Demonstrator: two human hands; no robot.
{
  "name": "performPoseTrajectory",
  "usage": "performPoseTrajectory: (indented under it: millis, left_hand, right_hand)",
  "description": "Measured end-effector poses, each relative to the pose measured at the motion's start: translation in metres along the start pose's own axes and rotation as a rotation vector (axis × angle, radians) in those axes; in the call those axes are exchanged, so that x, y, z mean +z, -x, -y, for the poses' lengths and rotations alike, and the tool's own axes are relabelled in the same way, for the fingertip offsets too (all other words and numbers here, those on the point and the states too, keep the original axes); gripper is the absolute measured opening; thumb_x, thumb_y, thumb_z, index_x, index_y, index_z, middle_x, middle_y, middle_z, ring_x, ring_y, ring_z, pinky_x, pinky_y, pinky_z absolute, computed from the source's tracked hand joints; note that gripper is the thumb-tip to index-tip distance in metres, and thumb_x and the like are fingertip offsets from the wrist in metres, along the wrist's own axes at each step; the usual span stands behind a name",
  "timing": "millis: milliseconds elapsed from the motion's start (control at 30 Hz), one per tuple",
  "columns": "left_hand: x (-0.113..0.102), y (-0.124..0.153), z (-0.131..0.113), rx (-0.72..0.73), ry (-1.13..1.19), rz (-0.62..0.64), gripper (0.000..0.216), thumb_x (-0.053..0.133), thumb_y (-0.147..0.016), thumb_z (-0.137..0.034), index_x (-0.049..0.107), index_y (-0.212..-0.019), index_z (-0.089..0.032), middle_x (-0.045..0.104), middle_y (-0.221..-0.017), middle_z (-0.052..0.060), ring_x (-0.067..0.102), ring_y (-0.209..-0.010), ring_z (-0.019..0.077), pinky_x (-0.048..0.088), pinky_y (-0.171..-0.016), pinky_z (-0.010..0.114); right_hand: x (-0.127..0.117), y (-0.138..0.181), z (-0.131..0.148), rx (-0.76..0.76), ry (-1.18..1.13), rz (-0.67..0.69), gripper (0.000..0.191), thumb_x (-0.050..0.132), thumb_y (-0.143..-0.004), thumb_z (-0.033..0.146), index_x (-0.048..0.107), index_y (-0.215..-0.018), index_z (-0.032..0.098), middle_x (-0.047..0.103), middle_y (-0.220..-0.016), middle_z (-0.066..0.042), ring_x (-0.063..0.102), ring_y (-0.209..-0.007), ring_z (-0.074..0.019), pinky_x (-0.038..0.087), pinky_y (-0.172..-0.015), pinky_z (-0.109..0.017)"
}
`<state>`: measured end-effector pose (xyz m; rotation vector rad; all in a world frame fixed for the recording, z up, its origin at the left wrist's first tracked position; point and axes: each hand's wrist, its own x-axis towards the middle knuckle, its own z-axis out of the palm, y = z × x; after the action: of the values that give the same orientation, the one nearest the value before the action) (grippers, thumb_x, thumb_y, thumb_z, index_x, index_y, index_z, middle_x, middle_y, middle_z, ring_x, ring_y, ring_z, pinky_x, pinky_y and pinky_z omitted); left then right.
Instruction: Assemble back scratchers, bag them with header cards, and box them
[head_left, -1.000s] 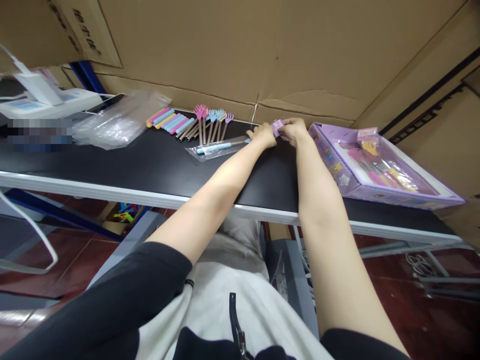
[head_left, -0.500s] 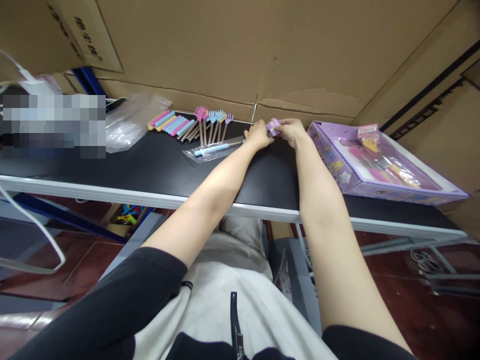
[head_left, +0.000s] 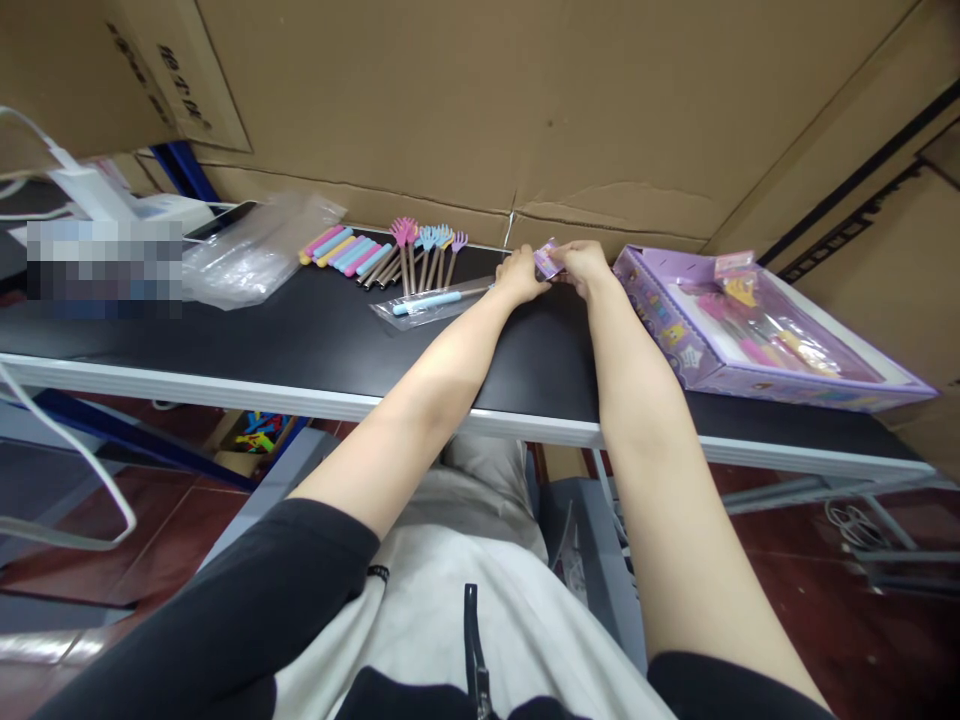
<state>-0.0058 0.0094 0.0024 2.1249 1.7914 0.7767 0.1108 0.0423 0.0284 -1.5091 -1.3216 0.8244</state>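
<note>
A back scratcher with a blue handle lies in a clear plastic sleeve on the black table. My left hand is closed over the sleeve's right end, covering the scratcher's head. Beside it, my right hand pinches a small purple card at that same end. To the left lie several back scratcher heads in pink, blue, yellow and purple on metal rods. Next to them is a row of coloured handles.
A purple display box holding packed back scratchers stands at the right. Clear plastic bags and a white charger with its cable are on the left. A cardboard wall rises behind the table.
The camera view has shifted slightly. Both hands stay at the sleeve's end, and the purple card is tilted a little differently between them.
</note>
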Motion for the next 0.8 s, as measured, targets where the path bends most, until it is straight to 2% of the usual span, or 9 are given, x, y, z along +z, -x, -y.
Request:
performPoseTrajectory:
  millis: [200, 367, 533, 633, 800]
  left_hand:
    - [-0.001, 0.001, 0.001, 0.021, 0.033, 0.005, 0.061, 0.08, -0.098, -0.03, 0.055, -0.151, -0.012, 0.065, -0.153, 0.02, 0.06, -0.147, 0.0306, 0.047, -0.12, 0.035]
    - [-0.002, 0.001, 0.001, 0.036, 0.042, 0.005, 0.06, 0.08, -0.098, -0.029, 0.054, -0.151, -0.016, 0.065, -0.154, 0.017, 0.06, -0.148, 0.0302, 0.047, -0.119, 0.036]
    - [-0.002, -0.001, 0.003, 0.039, 0.014, 0.002, 0.061, 0.079, -0.1, -0.031, 0.054, -0.15, -0.008, 0.065, -0.154, 0.02, 0.061, -0.146, 0.0304, 0.049, -0.117, 0.034]
    - [-0.002, -0.002, 0.003, 0.011, 0.009, -0.007, 0.059, 0.077, -0.101, -0.035, 0.054, -0.15, -0.013, 0.065, -0.154, 0.017, 0.06, -0.147, 0.0296, 0.048, -0.118, 0.035]
    - [-0.003, -0.001, 0.003, -0.002, -0.016, -0.007, 0.06, 0.078, -0.1, -0.037, 0.054, -0.151, -0.018, 0.064, -0.156, 0.016, 0.059, -0.149, 0.0289, 0.048, -0.12, 0.037]
  right_hand:
    - [0.0, -0.004, -0.003, -0.009, -0.003, 0.016, 0.031, 0.067, -0.093, 0.002, 0.054, -0.072, 0.02, 0.059, -0.066, 0.001, 0.06, -0.063, -0.0124, 0.059, -0.071, -0.029]
    - [0.002, 0.0, -0.001, 0.013, -0.058, 0.017, 0.038, 0.07, -0.095, 0.002, 0.048, -0.07, 0.021, 0.058, -0.066, 0.002, 0.059, -0.061, -0.0097, 0.054, -0.066, -0.024]
    - [0.008, 0.001, 0.0, 0.027, -0.051, -0.007, 0.04, 0.073, -0.097, 0.01, 0.048, -0.069, 0.023, 0.057, -0.063, 0.003, 0.056, -0.058, -0.0103, 0.052, -0.061, -0.022]
    - [0.008, 0.003, 0.002, 0.026, -0.047, 0.033, 0.038, 0.074, -0.099, 0.014, 0.05, -0.071, 0.023, 0.058, -0.063, 0.002, 0.055, -0.057, -0.0107, 0.051, -0.06, -0.022]
    - [0.004, 0.006, 0.005, 0.064, -0.089, 0.099, 0.035, 0.061, -0.109, 0.024, 0.053, -0.075, 0.021, 0.059, -0.065, 0.0, 0.054, -0.056, -0.0096, 0.048, -0.057, -0.021]
